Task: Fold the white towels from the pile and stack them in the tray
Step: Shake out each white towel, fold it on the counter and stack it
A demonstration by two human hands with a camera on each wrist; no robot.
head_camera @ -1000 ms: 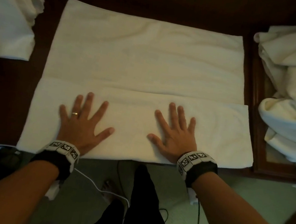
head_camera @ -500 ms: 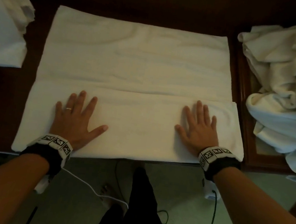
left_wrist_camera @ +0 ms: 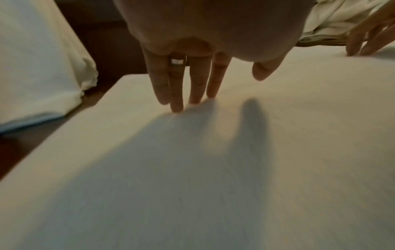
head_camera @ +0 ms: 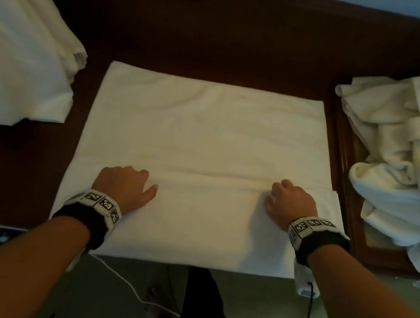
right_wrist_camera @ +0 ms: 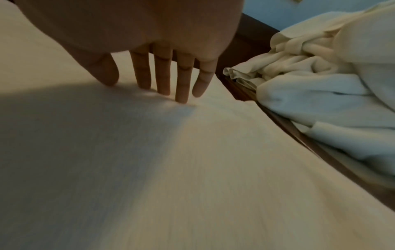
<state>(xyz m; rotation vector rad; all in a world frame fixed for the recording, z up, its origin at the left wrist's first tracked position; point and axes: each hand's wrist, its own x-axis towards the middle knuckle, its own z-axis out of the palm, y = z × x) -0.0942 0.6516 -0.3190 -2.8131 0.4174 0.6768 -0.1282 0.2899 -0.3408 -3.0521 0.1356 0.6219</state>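
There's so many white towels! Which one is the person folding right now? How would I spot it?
Look at the middle of the dark wooden table, between the cloth on the left and the crumpled pile on the right. The towel being folded lies flat and smooth there, with both hands on its near folded flap.

White towel [head_camera: 207, 131], dark brown table [head_camera: 195, 34], black-and-white checkered wristbands [head_camera: 103, 202]

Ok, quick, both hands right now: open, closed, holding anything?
Left hand: open, straight fingertips touching the spread towel, gripping nothing.
Right hand: open, straight fingertips pressing the same towel, gripping nothing.
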